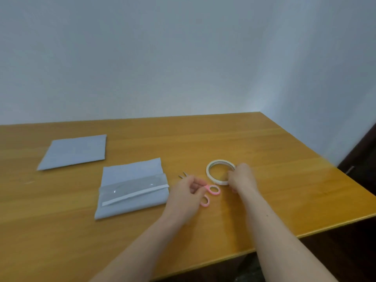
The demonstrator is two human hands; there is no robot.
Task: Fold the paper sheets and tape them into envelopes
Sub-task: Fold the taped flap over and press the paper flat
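Note:
A folded pale blue paper envelope (132,190) lies on the wooden table (264,151), with a strip of clear tape across its flap. A second folded blue sheet (74,151) lies flat farther back on the left. Small pink-handled scissors (211,190) lie to the right of the taped envelope, blade tips pointing away. My left hand (186,197) pinches the scissors' upper handle loop. My right hand (242,176) grips the right side of a white tape roll (218,170) that rests on the table.
The table's right edge runs diagonally close to my right arm, with a dark floor and dark furniture (362,155) beyond it. A plain wall (183,58) stands right behind the table.

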